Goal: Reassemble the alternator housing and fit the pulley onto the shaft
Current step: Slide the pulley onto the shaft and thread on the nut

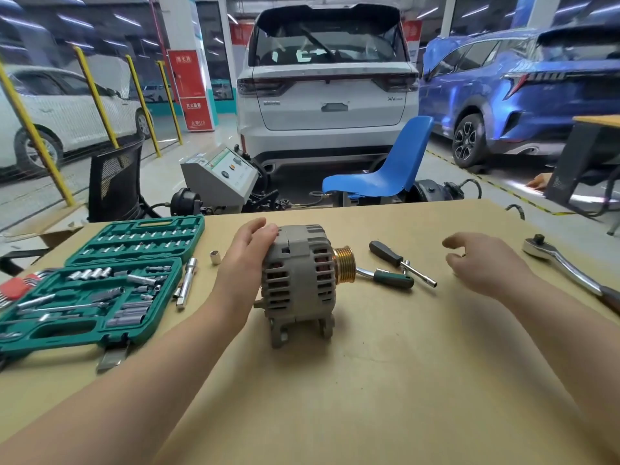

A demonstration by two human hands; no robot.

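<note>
The grey alternator lies on its side in the middle of the tan table, its housing halves joined. A brass-coloured grooved pulley sits on the shaft at its right end. My left hand rests flat against the alternator's left rear end, fingers straight. My right hand hovers over the table to the right, loosely curled and holding nothing.
An open green socket set lies at the left, with an extension bar and a loose socket beside it. A green-handled ratchet and a black-handled driver lie right of the pulley. A large chrome ratchet lies at the far right.
</note>
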